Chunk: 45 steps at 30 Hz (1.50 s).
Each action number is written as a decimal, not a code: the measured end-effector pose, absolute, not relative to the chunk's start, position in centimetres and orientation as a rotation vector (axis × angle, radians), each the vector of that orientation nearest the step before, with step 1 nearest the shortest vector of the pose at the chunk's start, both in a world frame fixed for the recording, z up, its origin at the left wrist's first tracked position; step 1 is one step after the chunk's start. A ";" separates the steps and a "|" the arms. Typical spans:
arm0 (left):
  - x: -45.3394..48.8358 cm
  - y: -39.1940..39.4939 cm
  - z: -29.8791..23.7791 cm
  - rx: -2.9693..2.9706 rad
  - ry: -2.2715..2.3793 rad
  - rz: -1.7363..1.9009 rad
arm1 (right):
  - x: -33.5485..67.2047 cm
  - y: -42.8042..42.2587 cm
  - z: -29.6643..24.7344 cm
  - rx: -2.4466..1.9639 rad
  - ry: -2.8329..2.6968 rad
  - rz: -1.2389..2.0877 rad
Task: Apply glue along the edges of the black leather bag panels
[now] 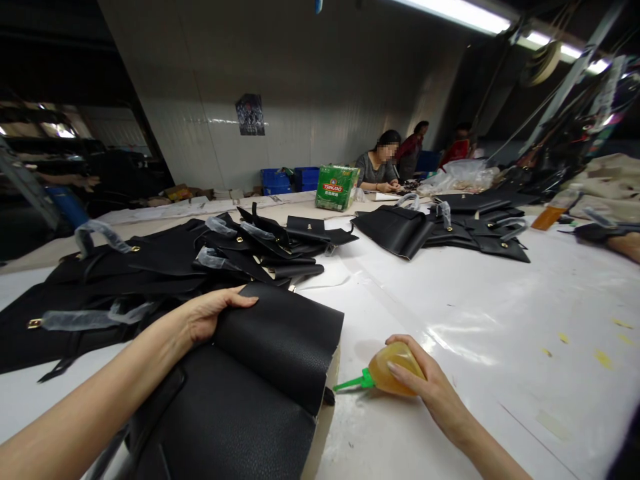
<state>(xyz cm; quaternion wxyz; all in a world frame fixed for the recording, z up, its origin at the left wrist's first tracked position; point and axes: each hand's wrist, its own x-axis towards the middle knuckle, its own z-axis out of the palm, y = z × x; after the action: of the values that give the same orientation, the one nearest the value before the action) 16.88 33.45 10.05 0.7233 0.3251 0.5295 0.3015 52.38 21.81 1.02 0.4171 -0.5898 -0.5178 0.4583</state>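
A black leather piece (250, 393), looking like part of a bag, lies folded over in front of me. My left hand (220, 310) grips its folded upper part, thumb on top and the other fingers hidden beneath. In my right hand (417, 370) is a glue bottle (397, 368) of yellowish liquid, held tilted sideways. Its green nozzle points left and its tip is right by the raw edge of the leather, near a small black tab (329, 397). Whether the tip touches the edge, I cannot tell.
Black bag pieces (195, 257) with plastic-wrapped handles are piled left and behind. Another pile (450, 227) lies at the back right, near a second amber bottle (550, 212). A green box (337, 188) stands at the back. A person (383, 163) sits beyond; another's arm (617, 240) enters at right.
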 end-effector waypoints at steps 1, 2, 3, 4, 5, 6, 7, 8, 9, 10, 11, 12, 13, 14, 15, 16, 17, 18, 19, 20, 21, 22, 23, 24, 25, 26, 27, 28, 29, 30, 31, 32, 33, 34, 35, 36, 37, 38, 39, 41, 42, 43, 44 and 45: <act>16.9 33.4 10.0 0.720 1.166 0.667 | 52.3 21.7 0.9 -1.475 -1.286 1.139; 16.9 33.4 10.0 0.721 1.163 0.667 | 52.3 21.6 0.7 -1.478 -1.277 1.121; 16.8 33.4 10.0 0.722 1.160 0.667 | 52.3 21.5 0.5 -1.488 -1.268 1.101; 16.8 33.5 10.0 0.720 1.156 0.666 | 52.3 21.4 0.4 -1.502 -1.259 1.086; 16.7 33.5 9.9 0.717 1.153 0.666 | 52.3 21.3 0.2 -1.513 -1.248 1.077; 16.7 33.4 9.9 0.712 1.150 0.666 | 52.3 21.1 0.1 -1.516 -1.235 1.079; 16.6 33.4 9.9 0.708 1.147 0.666 | 52.3 21.0 0.0 -1.509 -1.223 1.095; 16.6 33.4 9.9 0.705 1.145 0.668 | 52.3 20.8 0.0 -1.496 -1.214 1.119; 16.6 33.4 9.9 0.704 1.144 0.669 | 52.3 20.6 0.0 -1.479 -1.209 1.142; 16.6 33.4 9.9 0.703 1.143 0.671 | 52.3 20.5 0.0 -1.465 -1.207 1.154; 16.6 33.4 10.0 0.704 1.144 0.671 | 52.2 20.4 0.0 -1.462 -1.210 1.153; 16.7 33.4 10.0 0.705 1.144 0.672 | 52.2 20.3 0.1 -1.471 -1.218 1.138; 16.7 33.3 10.1 0.707 1.143 0.671 | 52.1 20.3 0.2 -1.488 -1.228 1.112; 16.8 33.3 10.2 0.707 1.144 0.671 | 52.1 20.3 0.2 -1.505 -1.238 1.084; 16.8 33.3 10.2 0.708 1.148 0.670 | 52.0 20.3 0.3 -1.517 -1.248 1.062; 16.8 33.3 10.3 0.708 1.152 0.669 | 52.0 20.4 0.3 -1.520 -1.259 1.049; 16.8 33.3 10.3 0.708 1.156 0.669 | 52.0 20.4 0.3 -1.516 -1.270 1.048; 16.8 33.2 10.3 0.707 1.158 0.669 | 52.1 20.5 0.3 -1.506 -1.280 1.055; 16.8 33.2 10.3 0.705 1.157 0.669 | 52.2 20.6 0.3 -1.500 -1.288 1.062; 16.8 33.2 10.2 0.704 1.155 0.670 | 52.3 20.6 0.3 -1.502 -1.294 1.063; 16.8 33.2 10.2 0.704 1.152 0.670 | 52.4 20.7 0.3 -1.514 -1.296 1.055; 16.7 33.2 10.1 0.706 1.151 0.671 | 52.5 20.7 0.2 -1.525 -1.289 1.046; 16.7 33.3 10.1 0.708 1.150 0.671 | 52.5 20.6 0.2 -1.526 -1.272 1.041; 16.7 33.3 10.0 0.709 1.151 0.670 | 52.5 20.6 0.1 -1.515 -1.250 1.047; 16.7 33.3 10.0 0.710 1.152 0.669 | 52.5 20.5 0.1 -1.493 -1.230 1.064; 16.7 33.4 10.0 0.710 1.153 0.667 | 52.4 20.4 0.0 -1.465 -1.216 1.088; 16.7 33.4 9.9 0.709 1.151 0.665 | 52.3 20.3 -0.1 -1.438 -1.213 1.113; 16.7 33.5 9.9 0.709 1.149 0.662 | 52.2 20.3 -0.1 -1.419 -1.223 1.128; 16.7 33.5 9.9 0.712 1.147 0.662 | 52.2 20.3 -0.2 -1.415 -1.241 1.130; 16.7 33.5 9.9 0.715 1.146 0.661 | 52.2 20.5 -0.3 -1.424 -1.260 1.122; 16.8 33.5 9.9 0.718 1.144 0.661 | 52.2 20.6 -0.3 -1.437 -1.276 1.103; 16.8 33.5 9.9 0.719 1.143 0.661 | 52.3 20.9 -0.3 -1.455 -1.289 1.077; 16.8 33.5 10.0 0.720 1.144 0.661 | 52.5 21.1 -0.4 -1.476 -1.297 1.043; 16.8 33.5 10.0 0.720 1.146 0.662 | 52.6 21.4 -0.3 -1.498 -1.301 1.006; 16.8 33.4 10.0 0.718 1.149 0.663 | 52.7 21.6 -0.3 -1.516 -1.305 0.975; 16.8 33.4 10.1 0.717 1.151 0.664 | 52.8 21.8 -0.3 -1.525 -1.310 0.961; 16.8 33.4 10.1 0.717 1.153 0.665 | 52.9 21.8 -0.3 -1.522 -1.315 0.970; 16.8 33.4 10.1 0.715 1.154 0.668 | 52.9 21.8 -0.4 -1.509 -1.322 0.997; 16.8 33.4 10.1 0.712 1.154 0.668 | 52.9 21.8 -0.4 -1.487 -1.331 1.036; 16.8 33.4 10.1 0.705 1.149 0.668 | 52.8 21.8 -0.6 -1.445 -1.347 1.101; 16.8 33.4 10.1 0.704 1.149 0.669 | 52.9 21.9 -0.7 -1.436 -1.352 1.108; 16.9 33.4 10.1 0.703 1.151 0.668 | 52.9 22.1 -0.8 -1.438 -1.357 1.097; 16.9 33.4 10.1 0.703 1.156 0.667 | 53.0 22.5 -0.8 -1.452 -1.362 1.064; 16.9 33.4 10.2 0.703 1.161 0.667 | 53.1 22.9 -0.8 -1.473 -1.366 1.014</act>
<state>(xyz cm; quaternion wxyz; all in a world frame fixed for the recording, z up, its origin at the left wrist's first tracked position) 16.95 33.43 10.15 0.7274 0.3191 0.5267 0.3027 53.15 22.88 -0.82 0.4311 -0.5907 -0.5477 0.4066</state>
